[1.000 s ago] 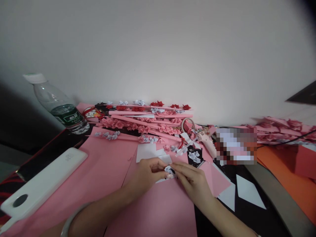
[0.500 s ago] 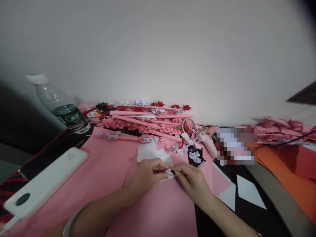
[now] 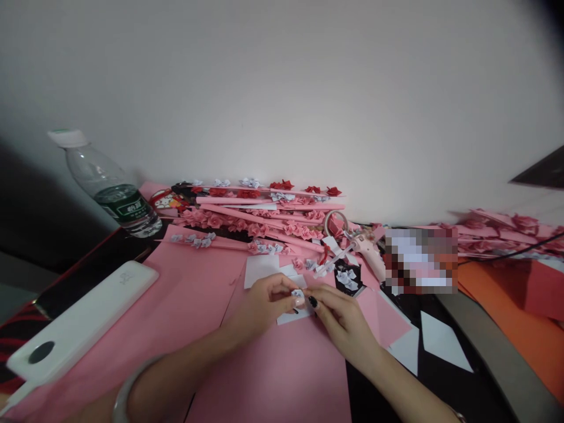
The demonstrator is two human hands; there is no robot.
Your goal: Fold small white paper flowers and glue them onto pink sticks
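Observation:
A small white folded-paper flower is pinched between the thumb and fingers of my left hand. From the other side my right hand closes its fingertips on the flower's edge; the exact contact is partly hidden by the fingers. Both hands are above a large pink paper sheet. Just under the fingers lies a white paper piece. Beyond the hands, white paper squares rest on the pink sheet, and several finished white paper flowers sit on the dark table.
A water bottle and a white power bank stand or lie at left. Pink paper stems with flowers line the wall. A pink glue gun and tape roll lie behind; orange paper is at right.
The flower has turned and shifted slightly left in my fingers. My left hand has rolled a little, and the right fingertips have changed their place on the flower.

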